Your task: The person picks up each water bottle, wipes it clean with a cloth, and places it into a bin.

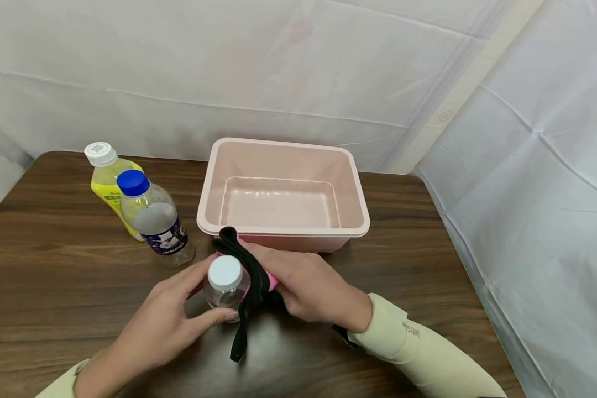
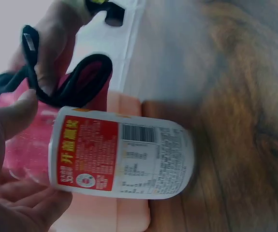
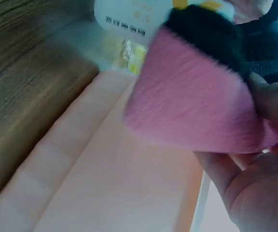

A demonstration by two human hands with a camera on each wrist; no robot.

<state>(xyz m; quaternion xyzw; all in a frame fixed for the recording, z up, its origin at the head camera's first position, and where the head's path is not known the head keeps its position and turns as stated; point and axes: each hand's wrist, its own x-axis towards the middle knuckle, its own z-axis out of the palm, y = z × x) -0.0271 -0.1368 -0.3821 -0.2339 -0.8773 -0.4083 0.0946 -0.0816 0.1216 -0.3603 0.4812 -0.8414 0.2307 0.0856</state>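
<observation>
A clear bottle (image 1: 225,282) with a white cap stands upright on the table, gripped by my left hand (image 1: 161,318). Its white-and-red label (image 2: 124,154) faces the left wrist camera. My right hand (image 1: 310,282) holds a pink plush cloth (image 3: 192,96) with black trim against the bottle's right side. The black band (image 1: 251,271) bends past the cap, and one end hangs down in front. In the left wrist view, pink shows through the bottle's clear upper part. Part of the right hand's fingers is hidden behind the cloth in the head view.
A pale pink plastic bin (image 1: 283,229) stands just behind the hands. To the left are a clear bottle with a blue cap (image 1: 133,183) and a yellow-labelled bottle (image 1: 104,171) behind it. White sheeting (image 1: 258,72) hangs behind and along the right of the wooden table (image 1: 45,265).
</observation>
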